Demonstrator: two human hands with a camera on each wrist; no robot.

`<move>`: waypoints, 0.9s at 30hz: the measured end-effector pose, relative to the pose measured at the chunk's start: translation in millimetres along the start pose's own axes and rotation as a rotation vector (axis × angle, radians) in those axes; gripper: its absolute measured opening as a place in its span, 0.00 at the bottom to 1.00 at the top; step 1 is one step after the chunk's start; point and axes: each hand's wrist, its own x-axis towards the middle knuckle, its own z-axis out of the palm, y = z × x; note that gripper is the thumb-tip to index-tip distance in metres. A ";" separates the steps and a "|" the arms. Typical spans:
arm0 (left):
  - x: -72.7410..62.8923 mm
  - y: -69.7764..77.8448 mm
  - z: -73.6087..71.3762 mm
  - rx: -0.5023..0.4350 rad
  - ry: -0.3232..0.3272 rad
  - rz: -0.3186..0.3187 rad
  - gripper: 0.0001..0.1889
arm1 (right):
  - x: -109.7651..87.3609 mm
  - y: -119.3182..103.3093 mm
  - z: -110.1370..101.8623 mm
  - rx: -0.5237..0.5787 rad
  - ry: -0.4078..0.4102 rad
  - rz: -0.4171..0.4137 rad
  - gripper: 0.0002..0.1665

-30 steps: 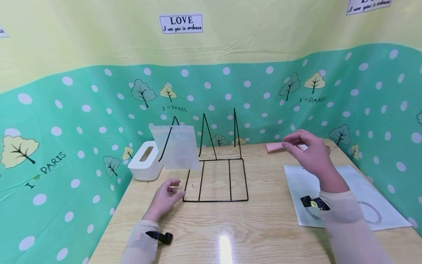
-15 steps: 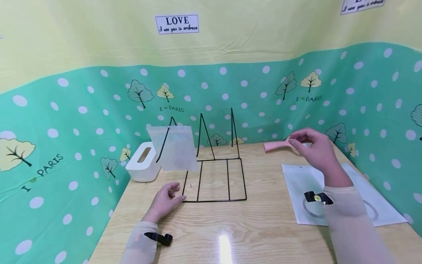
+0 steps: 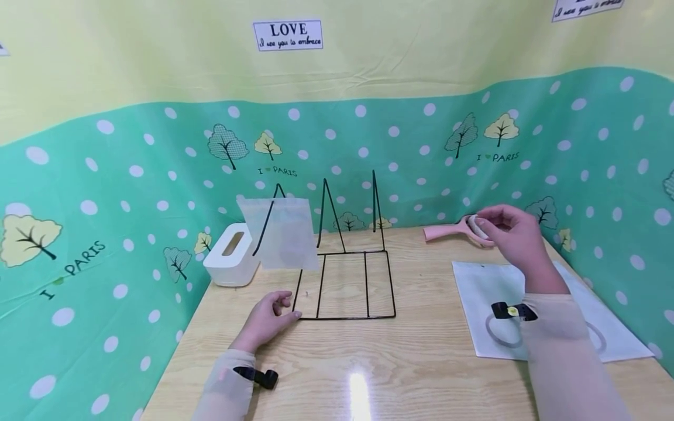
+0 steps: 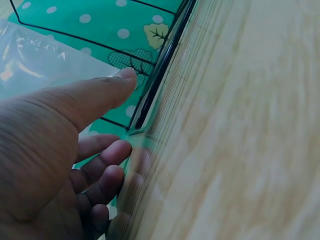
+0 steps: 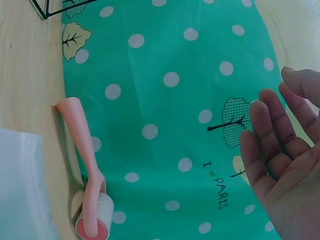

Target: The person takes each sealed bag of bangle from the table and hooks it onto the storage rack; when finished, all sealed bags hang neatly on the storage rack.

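My left hand (image 3: 271, 320) is by the front left corner of a black wire rack (image 3: 392, 286), its thumb close to the corner and the fingers loosely bent, holding nothing. In the left wrist view, the thumb (image 4: 107, 95) lies beside the rack's black wire (image 4: 167, 62). A translucent bag (image 3: 286, 234) hangs at the rack's left upright. At the back right, my right hand (image 3: 513, 240) hovers near a lint roller (image 3: 442, 231) with a pink handle and a white roll. The right wrist view shows that hand (image 5: 285, 150) empty, apart from the lint roller (image 5: 82, 135).
A white tissue box (image 3: 231, 257) stands at the left, behind the left hand. On the right, a pale flat sheet (image 3: 474, 304) with grey curved rings lies under the right forearm. Patterned cloth (image 3: 411, 134) walls the table at the back and sides.
My right hand has shifted slightly right, so more of the lint roller shows, including its white roll. The left hand has stayed almost in place at the rack's corner.
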 end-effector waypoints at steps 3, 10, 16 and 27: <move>0.6 0.8 0.5 0.001 0.000 0.009 0.32 | 1.0 5.8 -0.9 -0.009 -0.008 0.027 0.21; 0.9 1.0 3.0 0.022 -0.003 -0.001 0.31 | 5.4 25.8 -8.4 -0.083 -0.065 0.057 0.26; -0.2 2.2 3.3 0.033 -0.009 -0.007 0.31 | 11.2 47.4 -21.5 -0.164 -0.116 0.070 0.28; -1.1 5.3 2.3 0.049 -0.015 0.003 0.31 | 19.9 82.2 -39.4 -0.226 -0.211 0.155 0.28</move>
